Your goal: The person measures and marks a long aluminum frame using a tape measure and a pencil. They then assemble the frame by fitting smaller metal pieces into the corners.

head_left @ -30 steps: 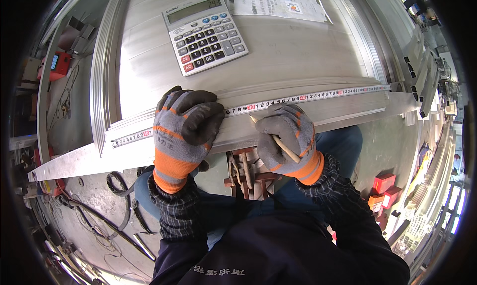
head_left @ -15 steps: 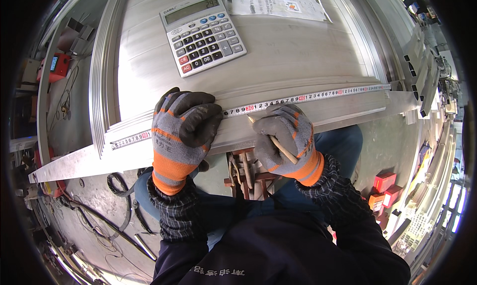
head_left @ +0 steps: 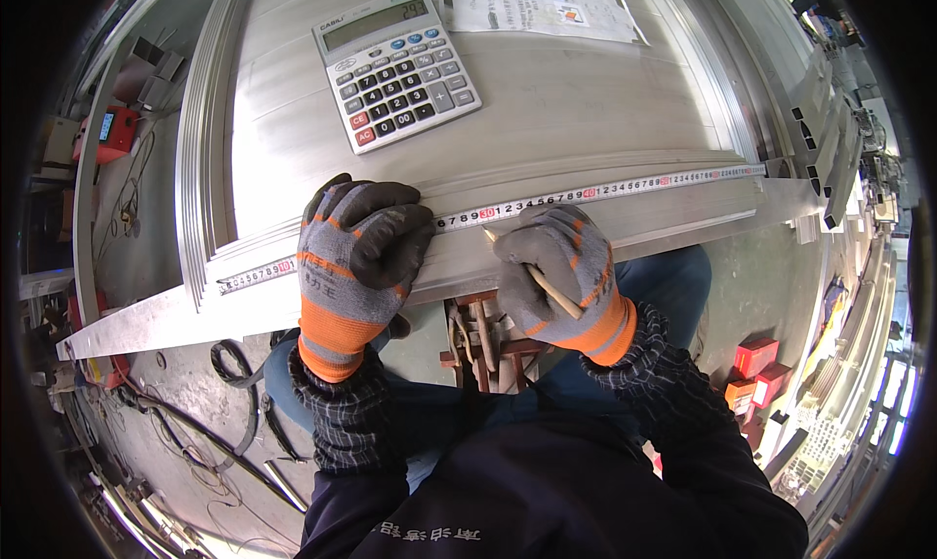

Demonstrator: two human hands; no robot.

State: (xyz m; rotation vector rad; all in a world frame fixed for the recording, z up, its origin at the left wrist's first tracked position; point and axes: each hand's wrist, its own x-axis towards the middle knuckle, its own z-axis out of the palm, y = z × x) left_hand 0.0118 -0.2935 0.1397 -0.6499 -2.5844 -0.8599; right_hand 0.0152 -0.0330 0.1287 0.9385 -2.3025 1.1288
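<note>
A steel measuring tape lies stretched along a stack of long silvery metal strips. My left hand, in a grey and orange work glove with dark fingertips, is closed over the tape and the strips; its curled fingers cover part of the scale. My right hand, gloved alike, pinches a tan wooden pencil. The pencil's pointed tip is just below the tape's lower edge, over the strips. Whether the tip touches the metal, I cannot tell.
Beyond the tape, a calculator and a paper sheet lie on a broad metal surface. Below its edge stands a stool-like frame with tools. Cables lie on the floor at left; red boxes stand at right.
Almost nothing differs. The right hand with the pencil has shifted very slightly to the left; the left hand stays over the tape.
</note>
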